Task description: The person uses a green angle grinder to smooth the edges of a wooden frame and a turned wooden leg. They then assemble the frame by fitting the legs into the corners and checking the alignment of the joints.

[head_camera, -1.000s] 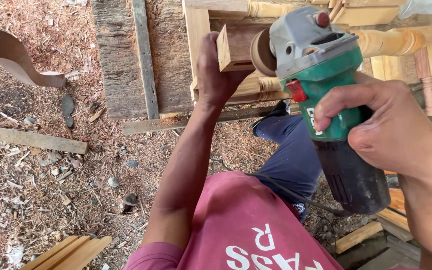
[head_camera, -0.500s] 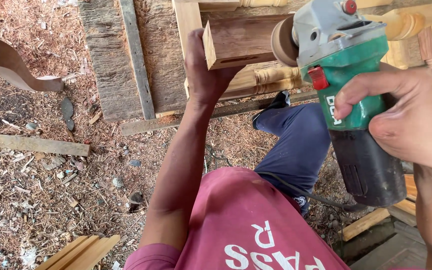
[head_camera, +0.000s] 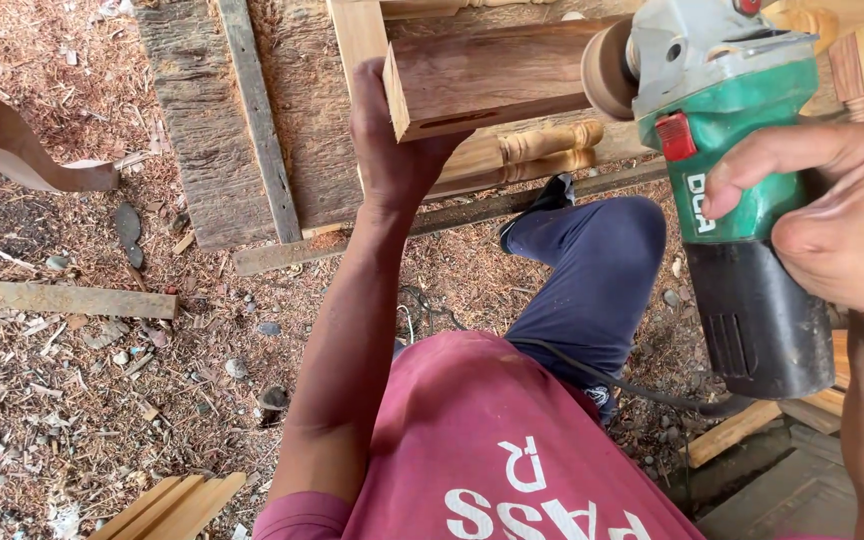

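Near the top centre of the frame the left hand (head_camera: 392,150) is closed around the near end of a wood block (head_camera: 492,80), fingers wrapped behind it and mostly out of sight, so only the back of the hand and the thumb side show. The block runs rightward to the sanding disc (head_camera: 607,70) of a green angle grinder (head_camera: 742,190), which meets its far end; the contact itself is hard to make out. The right hand (head_camera: 832,220), at the right edge and partly cut off, grips the grinder's green body, its fingertips hidden round the far side. The grinder's top is clipped by the upper border. A black cord (head_camera: 602,375) trails across the person's lap and vanishes under the tool. Behind the block, turned wooden spindles (head_camera: 542,150) are half covered. At upper left a curved wooden piece (head_camera: 22,150) lies on the sawdust-strewn ground (head_camera: 82,400), cut by the edge.
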